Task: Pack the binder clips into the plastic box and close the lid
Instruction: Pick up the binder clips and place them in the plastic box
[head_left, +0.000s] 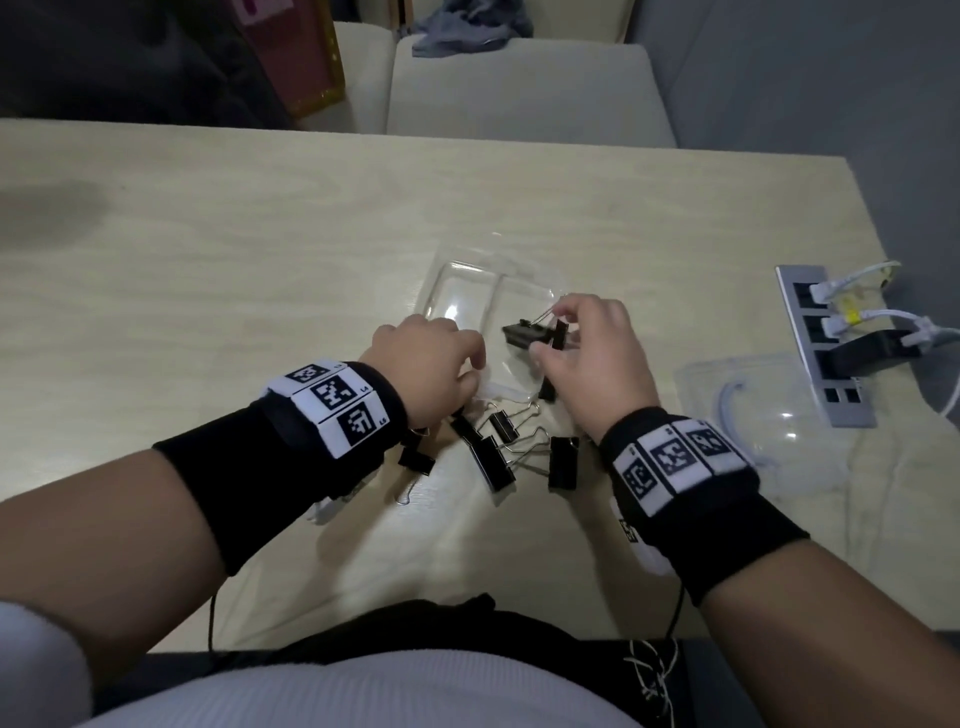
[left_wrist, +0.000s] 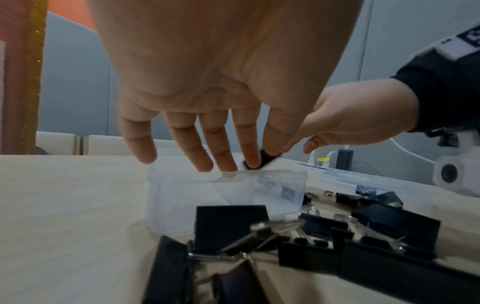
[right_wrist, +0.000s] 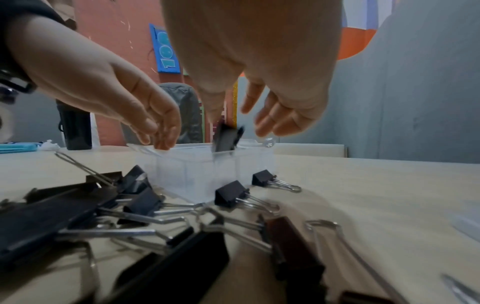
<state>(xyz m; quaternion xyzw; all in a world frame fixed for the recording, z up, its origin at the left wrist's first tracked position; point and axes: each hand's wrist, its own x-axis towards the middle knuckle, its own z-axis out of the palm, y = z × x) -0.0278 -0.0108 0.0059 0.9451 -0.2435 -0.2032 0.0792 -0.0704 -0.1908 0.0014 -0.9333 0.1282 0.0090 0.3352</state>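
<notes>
The right hand (head_left: 592, 358) is pinching a black binder clip (head_left: 530, 332) between thumb and fingertips, holding it just over the open clear plastic box (head_left: 467, 280), which is sitting on the pale wooden table (head_left: 208, 260). The left hand (head_left: 426, 369) is resting its loosely extended fingers on the box's near rim, gripping nothing. More loose binder clips (head_left: 493, 452) are lying scattered on the table between the two wrists, just short of the box. The clear lid (head_left: 748, 410) is lying well right of the right hand.
</notes>
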